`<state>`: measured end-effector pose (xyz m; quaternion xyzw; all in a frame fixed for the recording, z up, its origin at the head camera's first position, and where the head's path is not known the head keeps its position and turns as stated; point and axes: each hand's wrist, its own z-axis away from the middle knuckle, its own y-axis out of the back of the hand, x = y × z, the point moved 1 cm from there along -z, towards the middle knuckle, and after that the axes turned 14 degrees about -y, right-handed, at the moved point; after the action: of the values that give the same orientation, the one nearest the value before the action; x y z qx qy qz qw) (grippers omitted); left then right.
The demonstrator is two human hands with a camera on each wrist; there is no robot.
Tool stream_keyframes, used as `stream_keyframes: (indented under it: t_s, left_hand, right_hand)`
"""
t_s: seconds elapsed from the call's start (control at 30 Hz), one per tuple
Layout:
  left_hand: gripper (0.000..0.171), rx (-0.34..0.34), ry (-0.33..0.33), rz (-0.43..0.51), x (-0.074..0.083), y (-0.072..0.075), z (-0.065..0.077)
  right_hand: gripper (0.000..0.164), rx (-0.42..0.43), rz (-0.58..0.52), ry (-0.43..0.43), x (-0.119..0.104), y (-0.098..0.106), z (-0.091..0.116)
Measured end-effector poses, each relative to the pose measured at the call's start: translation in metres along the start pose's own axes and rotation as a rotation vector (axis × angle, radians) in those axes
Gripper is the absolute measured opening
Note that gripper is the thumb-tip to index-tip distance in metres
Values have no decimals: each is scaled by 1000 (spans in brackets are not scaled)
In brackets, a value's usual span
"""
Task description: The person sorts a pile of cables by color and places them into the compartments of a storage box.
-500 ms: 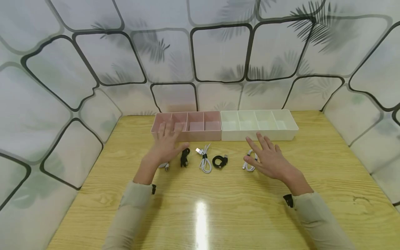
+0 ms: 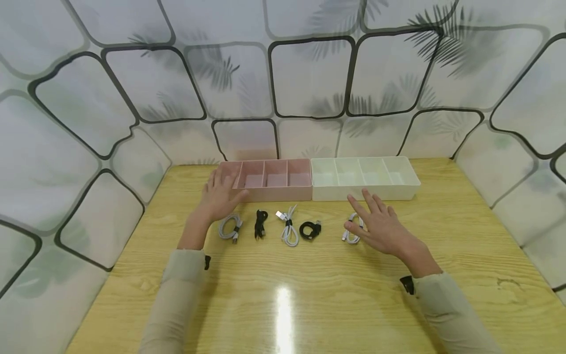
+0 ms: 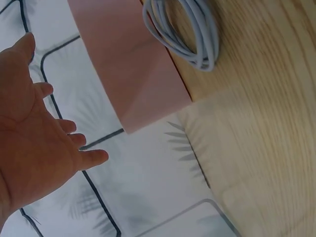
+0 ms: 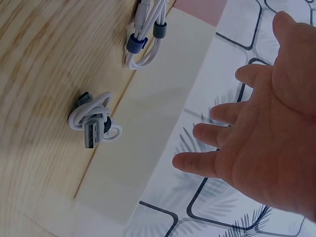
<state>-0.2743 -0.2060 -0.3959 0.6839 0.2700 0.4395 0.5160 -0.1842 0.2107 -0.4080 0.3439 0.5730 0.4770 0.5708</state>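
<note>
The left grip [image 2: 216, 199] and right grip [image 2: 380, 225] are both wide, fingers spread, holding nothing; the left is at the left end of the pink box [image 2: 283, 194], touching or not I cannot tell, the right just beside a white cable [image 2: 352, 240] before the white box [image 2: 367, 193]. The grey cable [image 2: 227, 236] lies on the counter [image 2: 239, 309] near the left grip. Pinching a coil at its tie [image 2: 239, 224], not by a loose loop, should keep it neat
</note>
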Motion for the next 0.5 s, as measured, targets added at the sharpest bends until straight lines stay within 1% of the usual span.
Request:
stream_keyframes:
  t_s: [0.17, 0.27, 0.5]
  left_hand:
    - [75, 20, 13, 37, -14, 1, -3]
    - [74, 45, 16, 64, -23, -1, -5]
    - [74, 79, 38, 177, -38, -4, -10]
  right_hand:
    - [75, 0, -5, -4, 0, 1, 1]
    - [75, 0, -5, -3, 0, 2, 2]
    - [75, -1, 4, -2, 0, 4, 4]
